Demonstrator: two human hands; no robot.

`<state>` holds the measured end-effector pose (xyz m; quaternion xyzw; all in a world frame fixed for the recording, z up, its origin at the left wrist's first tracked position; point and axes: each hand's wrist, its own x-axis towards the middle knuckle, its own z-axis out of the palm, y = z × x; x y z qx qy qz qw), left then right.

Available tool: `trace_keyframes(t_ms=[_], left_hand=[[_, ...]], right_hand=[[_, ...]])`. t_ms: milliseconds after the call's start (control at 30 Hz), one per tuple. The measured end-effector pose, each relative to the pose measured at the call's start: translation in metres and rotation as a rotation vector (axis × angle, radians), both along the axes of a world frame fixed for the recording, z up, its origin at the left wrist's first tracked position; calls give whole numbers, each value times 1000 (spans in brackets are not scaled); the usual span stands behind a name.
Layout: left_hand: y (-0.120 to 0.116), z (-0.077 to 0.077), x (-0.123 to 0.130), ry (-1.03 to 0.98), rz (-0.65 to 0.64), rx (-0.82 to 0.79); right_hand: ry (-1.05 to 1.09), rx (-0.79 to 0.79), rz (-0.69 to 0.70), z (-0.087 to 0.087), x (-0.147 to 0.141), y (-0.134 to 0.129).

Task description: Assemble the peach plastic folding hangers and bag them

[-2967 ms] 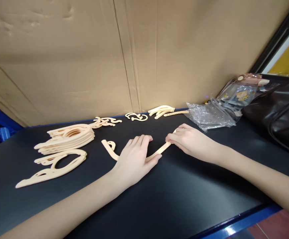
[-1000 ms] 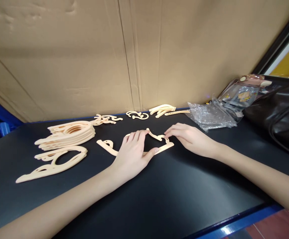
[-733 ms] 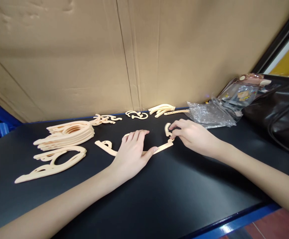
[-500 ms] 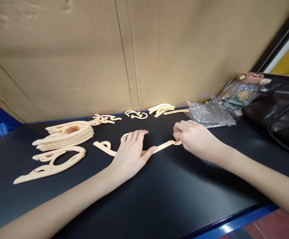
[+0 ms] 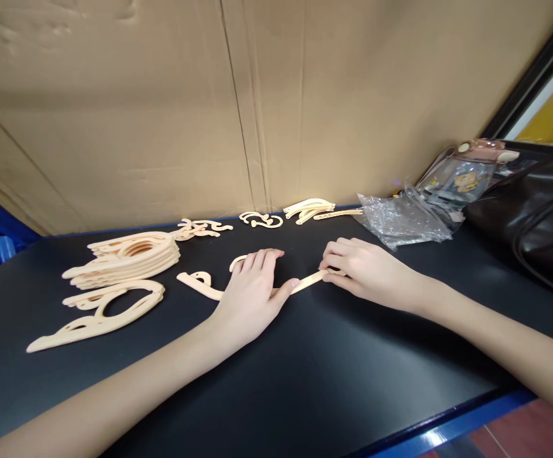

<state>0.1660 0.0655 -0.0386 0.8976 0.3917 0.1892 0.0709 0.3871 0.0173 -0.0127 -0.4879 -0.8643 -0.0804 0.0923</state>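
A cream plastic clothes hanger [image 5: 199, 286] lies flat on the black tabletop in front of me. My left hand [image 5: 252, 286] is laid over its middle, thumb on the near side and fingers curled on the far side, hiding that part. At the hanger's right end, my right hand [image 5: 365, 270] has its thumb and fingers closed around the arm, so the tip is mostly covered. To the left rest a folded hanger piece [image 5: 128, 315] and a stack of similar hanger pieces [image 5: 128, 261].
Along the back lie several small hanger parts [image 5: 200, 229], curved hooks [image 5: 262, 220] and a few slim arms [image 5: 309, 207]. A clear plastic bag [image 5: 400, 216], a transparent bottle [image 5: 462, 178] and a dark leather bag [image 5: 534, 222] stand at right. Cardboard [image 5: 276, 108] backs the table.
My right hand has shifted slightly left along the hanger's right arm, its thumb now showing on the near side. The left hand and the hanger have barely moved.
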Motion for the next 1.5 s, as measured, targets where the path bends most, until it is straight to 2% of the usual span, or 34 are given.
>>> trace_keyframes(t_ms=[200, 500, 700, 1067, 1133, 1300, 1367, 1500], left_hand=[[-1, 2, -1, -42, -52, -37], [1, 1, -2, -15, -99, 2], [1, -1, -2, -27, -64, -25], [2, -1, -1, 17, 1, 19], [2, -1, -1, 36, 18, 28], [-1, 0, 1, 75, 64, 57], [-1, 1, 1, 79, 83, 100], [-1, 2, 1, 79, 109, 132]], right_hand=[[22, -39, -15, 1, -1, 0], [94, -64, -27, 5, 5, 2], [67, -64, -25, 3, 4, 3], [-40, 43, 33, 0, 4, 2], [-73, 77, -24, 2, 4, 2], [-208, 64, -378, 7, 7, 0], [-242, 65, -421, 8, 8, 0], [-207, 27, -406, 10, 6, 0]])
